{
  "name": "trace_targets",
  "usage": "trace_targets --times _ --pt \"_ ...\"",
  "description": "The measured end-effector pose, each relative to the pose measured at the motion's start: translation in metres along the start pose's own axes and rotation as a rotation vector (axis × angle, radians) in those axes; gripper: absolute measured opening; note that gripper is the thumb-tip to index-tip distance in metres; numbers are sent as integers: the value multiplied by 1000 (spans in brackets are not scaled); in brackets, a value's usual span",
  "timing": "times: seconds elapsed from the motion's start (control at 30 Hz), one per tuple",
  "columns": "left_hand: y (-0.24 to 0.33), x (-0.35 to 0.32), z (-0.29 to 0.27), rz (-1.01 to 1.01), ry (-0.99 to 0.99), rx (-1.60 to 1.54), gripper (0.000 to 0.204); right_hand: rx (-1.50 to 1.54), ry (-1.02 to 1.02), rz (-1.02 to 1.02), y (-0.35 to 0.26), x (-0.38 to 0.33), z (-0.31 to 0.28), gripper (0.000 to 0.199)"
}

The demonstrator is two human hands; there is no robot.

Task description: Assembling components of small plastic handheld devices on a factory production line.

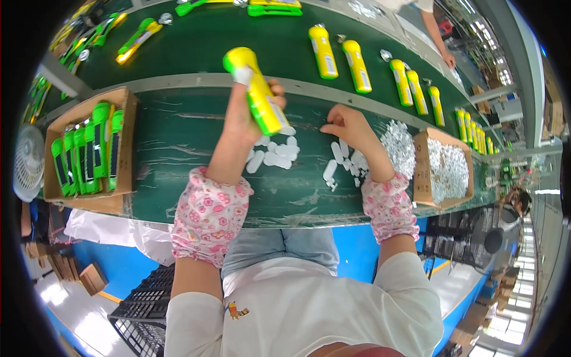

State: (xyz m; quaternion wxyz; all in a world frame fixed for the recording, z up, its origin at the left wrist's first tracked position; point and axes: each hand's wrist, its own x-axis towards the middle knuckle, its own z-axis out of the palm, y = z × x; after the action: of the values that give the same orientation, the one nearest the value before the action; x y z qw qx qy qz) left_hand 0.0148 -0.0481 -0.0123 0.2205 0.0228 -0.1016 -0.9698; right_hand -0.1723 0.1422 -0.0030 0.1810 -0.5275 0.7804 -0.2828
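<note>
My left hand (237, 122) is closed around a yellow and green flashlight (262, 98), raised above the green worktable (169, 160) with its wide head pointing up and away from me. A small white patch shows near the head, beside my thumb. Below it lies a group of white oval pieces (278, 156). To the right, my right hand (351, 126) hovers with thumb and fingers drawn together; whatever sits between the tips, if anything, is too small to make out. Under that hand are more white pieces (330, 169), and next to its wrist a heap of shiny silver bits (397, 146).
A cardboard box (127, 160) of green flashlights stands at left, beside a white fan (28, 162). Another cardboard box (422, 166) at right holds silver bits. Beyond a metal rail (190, 81), several flashlights (323, 52) lie on a green belt. Another person's hand (448, 58) rests at far right.
</note>
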Motion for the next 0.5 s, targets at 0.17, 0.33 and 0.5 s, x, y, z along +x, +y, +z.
trace_targets --times 0.17,0.33,0.5 --pt "-16 4 -1 89 104 77 34 -46 -137 35 -16 5 -11 17" --pt "-21 -12 17 313 159 708 37 564 -43 -138 -63 42 -14 7" --pt "-24 -10 20 292 74 759 34 722 -6 -250 -94 71 6 12"
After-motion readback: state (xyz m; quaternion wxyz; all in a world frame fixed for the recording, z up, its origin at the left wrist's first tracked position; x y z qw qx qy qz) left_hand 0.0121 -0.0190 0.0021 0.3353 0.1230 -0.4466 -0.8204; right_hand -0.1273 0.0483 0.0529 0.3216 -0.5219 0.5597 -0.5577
